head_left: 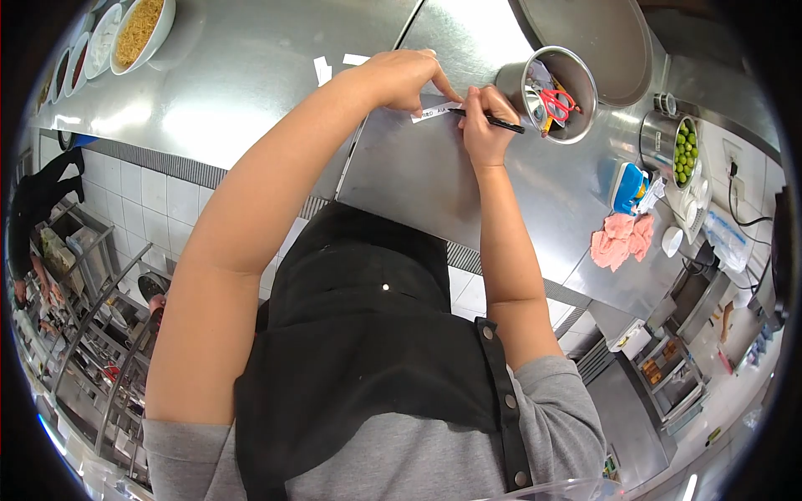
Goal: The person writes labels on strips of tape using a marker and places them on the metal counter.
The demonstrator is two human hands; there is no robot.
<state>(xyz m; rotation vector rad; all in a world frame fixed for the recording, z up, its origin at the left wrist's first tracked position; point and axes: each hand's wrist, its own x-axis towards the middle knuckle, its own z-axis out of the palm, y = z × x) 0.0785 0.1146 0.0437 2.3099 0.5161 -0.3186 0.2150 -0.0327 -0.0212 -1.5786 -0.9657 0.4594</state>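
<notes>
My right hand (487, 125) is closed round a black marker pen (506, 124), its tip down on a white paper strip (428, 114). Handwritten dark letters show on the strip, too small to read for certain. On the other side, my left hand (407, 79) has its fingers apart, with fingertips resting at the strip and the steel counter (409, 167). Two blank white slips (323, 71) lie on the counter left of that hand. Just beyond my right hand stands a steel pot (561, 93) holding red-handled scissors (557, 106) and other small tools.
White bowls (144, 33) of ingredients line the far left. On the right are a pot of green limes (686, 152), a blue-and-white container (628, 188) and a pink cloth (621, 240). A large round tray (585, 42) lies at the back. Another person (38, 200) works at far left.
</notes>
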